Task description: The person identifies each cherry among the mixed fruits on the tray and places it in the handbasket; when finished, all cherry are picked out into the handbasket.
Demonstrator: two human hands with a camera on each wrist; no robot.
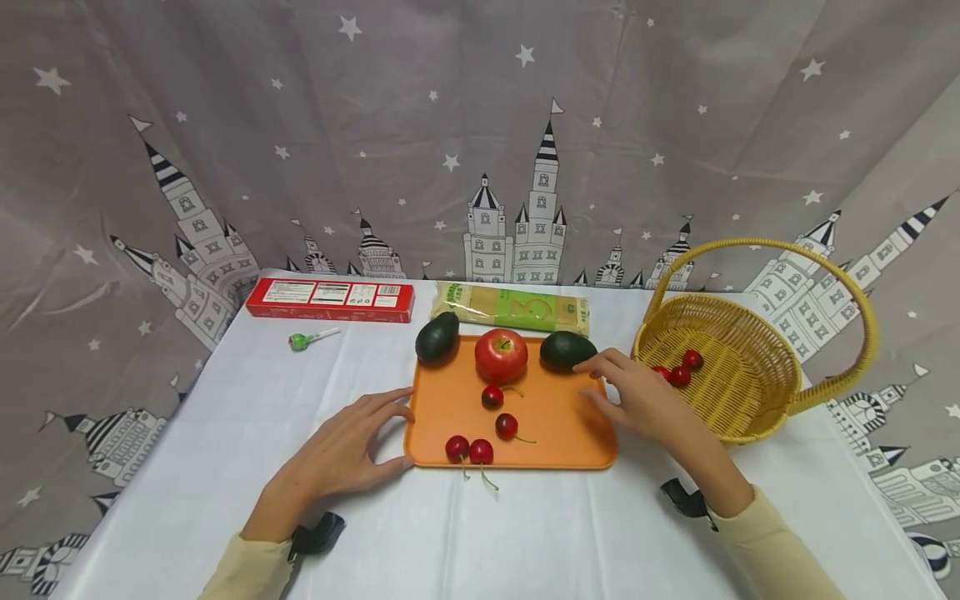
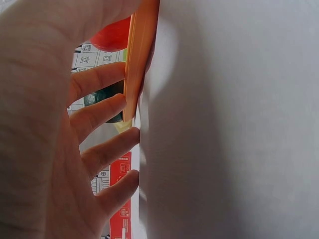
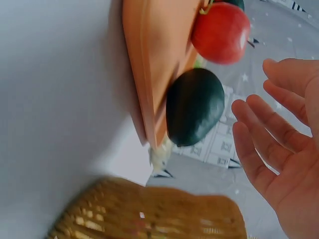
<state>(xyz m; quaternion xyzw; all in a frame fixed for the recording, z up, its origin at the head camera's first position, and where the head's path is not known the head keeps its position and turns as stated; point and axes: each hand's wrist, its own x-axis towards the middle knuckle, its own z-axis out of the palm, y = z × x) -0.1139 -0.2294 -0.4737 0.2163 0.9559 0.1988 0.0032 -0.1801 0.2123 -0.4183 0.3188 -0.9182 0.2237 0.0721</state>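
An orange tray point(image 1: 555, 446) lies on the white cloth. On it are a red apple point(image 1: 501, 356), several cherries point(image 1: 506, 427), and two dark green avocados point(image 1: 437, 339) at its back corners. My left hand point(image 1: 348, 446) is at the tray's left edge, fingers spread and fingertips at the rim; in the left wrist view two fingertips meet the tray's side. My right hand point(image 1: 637, 396) hovers over the tray's right side, near the right avocado point(image 3: 195, 107). A gap shows between its loosely bent fingers and the avocado in the right wrist view, and it holds nothing.
A yellow wicker basket point(image 1: 780, 367) with a tall handle stands to the right, red cherries point(image 1: 681, 377) inside. Behind the tray lies a green-and-yellow packet point(image 1: 517, 308). A red box point(image 1: 330, 300) and a green lollipop point(image 1: 300, 342) are at the back left. A patterned curtain hangs behind.
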